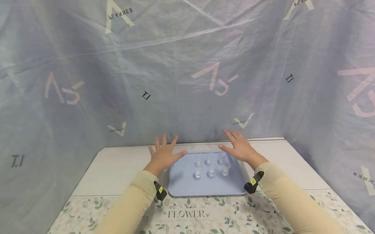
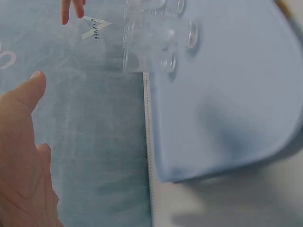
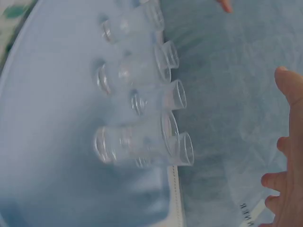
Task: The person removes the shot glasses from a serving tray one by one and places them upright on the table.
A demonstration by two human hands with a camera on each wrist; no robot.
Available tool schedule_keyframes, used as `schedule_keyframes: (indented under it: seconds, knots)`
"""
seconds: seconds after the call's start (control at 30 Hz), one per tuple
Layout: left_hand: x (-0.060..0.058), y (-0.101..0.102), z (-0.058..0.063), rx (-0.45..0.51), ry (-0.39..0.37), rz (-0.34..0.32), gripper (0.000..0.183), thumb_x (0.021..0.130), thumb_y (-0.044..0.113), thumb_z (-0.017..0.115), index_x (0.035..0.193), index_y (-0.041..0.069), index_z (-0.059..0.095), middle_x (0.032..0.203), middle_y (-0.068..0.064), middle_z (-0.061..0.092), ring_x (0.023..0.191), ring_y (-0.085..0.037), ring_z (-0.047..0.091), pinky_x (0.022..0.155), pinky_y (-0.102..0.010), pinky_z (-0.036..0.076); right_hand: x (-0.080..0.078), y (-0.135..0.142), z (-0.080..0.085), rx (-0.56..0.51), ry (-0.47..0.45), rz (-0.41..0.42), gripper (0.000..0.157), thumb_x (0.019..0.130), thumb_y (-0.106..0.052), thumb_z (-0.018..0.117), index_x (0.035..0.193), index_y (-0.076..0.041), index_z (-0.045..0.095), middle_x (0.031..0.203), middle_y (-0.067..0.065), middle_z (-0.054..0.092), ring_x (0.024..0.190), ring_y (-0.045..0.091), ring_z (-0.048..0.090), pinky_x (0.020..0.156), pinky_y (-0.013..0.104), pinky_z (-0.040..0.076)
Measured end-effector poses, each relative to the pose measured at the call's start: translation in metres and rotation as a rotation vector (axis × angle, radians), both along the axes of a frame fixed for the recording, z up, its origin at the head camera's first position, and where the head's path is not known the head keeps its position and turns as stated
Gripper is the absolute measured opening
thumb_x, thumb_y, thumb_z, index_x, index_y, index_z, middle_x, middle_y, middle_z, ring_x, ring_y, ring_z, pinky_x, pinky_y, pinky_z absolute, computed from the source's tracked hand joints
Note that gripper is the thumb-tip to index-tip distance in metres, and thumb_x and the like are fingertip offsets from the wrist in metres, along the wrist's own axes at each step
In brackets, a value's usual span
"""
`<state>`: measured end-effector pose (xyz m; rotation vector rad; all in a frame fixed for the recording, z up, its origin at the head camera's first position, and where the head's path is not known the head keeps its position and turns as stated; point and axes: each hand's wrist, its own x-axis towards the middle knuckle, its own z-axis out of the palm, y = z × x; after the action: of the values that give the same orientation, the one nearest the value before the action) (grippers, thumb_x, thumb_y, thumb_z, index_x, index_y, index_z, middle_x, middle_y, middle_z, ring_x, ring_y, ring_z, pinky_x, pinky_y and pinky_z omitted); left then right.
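Note:
Several small clear glasses [image 1: 211,171] stand upright in two rows on a light blue tray [image 1: 185,187]. My left hand [image 1: 164,156] is spread, fingers apart, over the tray's far left corner; it holds nothing. Over the far right corner hovers my right hand [image 1: 241,149], its fingers extended and nothing in them. In the left wrist view, the thumb side of the left hand [image 2: 23,156] shows beside the tray [image 2: 227,94], apart from the glasses [image 2: 156,40]. The right wrist view has the right hand [image 3: 289,156] at its edge, away from the glasses [image 3: 135,142].
The tray lies on a white table [image 1: 114,174] with a floral mat [image 1: 186,224] along its near part. Grey printed fabric [image 1: 177,107] hangs behind the table and at both sides. A dark strap device sits on each wrist.

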<state>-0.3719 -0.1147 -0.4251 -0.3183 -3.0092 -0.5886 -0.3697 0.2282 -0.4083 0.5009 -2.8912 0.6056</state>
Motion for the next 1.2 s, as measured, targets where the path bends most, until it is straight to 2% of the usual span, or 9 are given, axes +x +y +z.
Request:
schedule_keyframes:
  seconds: [0.2, 0.4, 0.5, 0.7, 0.83, 0.93, 1.07, 1.2]
  knots:
    - [0.005, 0.004, -0.018, 0.067, 0.025, -0.022, 0.086, 0.094, 0.076, 0.043, 0.163, 0.034, 0.014, 0.169, -0.016, -0.008, 0.152, -0.047, -0.012, 0.114, -0.074, -0.006, -0.004, -0.002, -0.017, -0.251, -0.037, -0.017, 0.089, 0.098, -0.051, 0.060, 0.163, -0.009, 0.015, 0.166, 0.023, 0.018, 0.150, 0.048, 0.019, 0.117, 0.066, 0.020]
    - [0.014, 0.002, -0.047, 0.103, 0.017, 0.003, 0.087, 0.095, 0.074, 0.042, 0.164, 0.029, 0.017, 0.168, -0.021, -0.001, 0.153, -0.046, -0.003, 0.116, -0.073, -0.001, -0.012, -0.002, -0.043, -0.478, -0.045, -0.048, 0.085, 0.097, -0.031, 0.069, 0.163, -0.013, 0.018, 0.158, 0.027, 0.034, 0.143, 0.049, 0.035, 0.114, 0.062, 0.032]
    - [0.018, 0.001, -0.056, 0.127, 0.007, 0.012, 0.087, 0.095, 0.072, 0.045, 0.163, 0.024, 0.020, 0.167, -0.025, 0.004, 0.152, -0.049, 0.002, 0.115, -0.073, 0.003, -0.015, 0.000, -0.054, -0.600, -0.056, -0.047, 0.085, 0.096, -0.022, 0.071, 0.163, -0.014, 0.018, 0.155, 0.028, 0.038, 0.141, 0.050, 0.037, 0.113, 0.061, 0.034]
    - [0.021, 0.005, -0.068, 0.162, -0.076, 0.045, 0.086, 0.098, 0.066, 0.047, 0.164, 0.019, 0.018, 0.166, -0.028, 0.006, 0.151, -0.051, 0.007, 0.117, -0.071, 0.006, -0.020, 0.004, -0.072, -0.804, -0.073, -0.026, 0.092, 0.092, -0.008, 0.075, 0.163, -0.010, 0.016, 0.150, 0.031, 0.043, 0.138, 0.052, 0.041, 0.111, 0.058, 0.038]
    - [0.019, 0.004, -0.077, 0.161, -0.143, 0.071, 0.089, 0.097, 0.066, 0.045, 0.164, 0.017, 0.013, 0.166, -0.028, 0.003, 0.152, -0.050, 0.003, 0.118, -0.069, 0.002, -0.020, 0.004, -0.079, -0.874, -0.109, 0.003, 0.094, 0.091, -0.003, 0.074, 0.163, -0.007, 0.013, 0.148, 0.035, 0.044, 0.136, 0.053, 0.043, 0.106, 0.053, 0.045]
    - [0.019, 0.004, -0.084, 0.148, -0.154, 0.076, 0.092, 0.096, 0.067, 0.045, 0.164, 0.014, 0.012, 0.166, -0.029, 0.005, 0.152, -0.050, 0.003, 0.118, -0.069, 0.001, -0.021, 0.005, -0.085, -0.901, -0.125, 0.019, 0.093, 0.091, 0.003, 0.072, 0.161, -0.002, 0.012, 0.144, 0.038, 0.045, 0.132, 0.055, 0.046, 0.102, 0.050, 0.050]
    - [0.022, 0.003, -0.089, 0.162, -0.126, 0.069, 0.093, 0.096, 0.065, 0.050, 0.163, 0.010, 0.017, 0.164, -0.032, 0.010, 0.151, -0.052, 0.005, 0.117, -0.069, -0.001, -0.022, 0.005, -0.092, -0.895, -0.112, 0.020, 0.092, 0.089, 0.005, 0.072, 0.162, -0.003, 0.015, 0.141, 0.036, 0.050, 0.128, 0.054, 0.051, 0.101, 0.046, 0.051]
    - [0.024, 0.002, -0.093, 0.156, -0.115, 0.064, 0.097, 0.095, 0.066, 0.050, 0.162, 0.005, 0.016, 0.164, -0.032, 0.009, 0.151, -0.051, 0.003, 0.118, -0.067, -0.002, -0.021, 0.005, -0.099, -0.865, -0.095, 0.009, 0.093, 0.088, 0.004, 0.074, 0.162, -0.008, 0.019, 0.138, 0.031, 0.056, 0.125, 0.050, 0.056, 0.105, 0.048, 0.048]
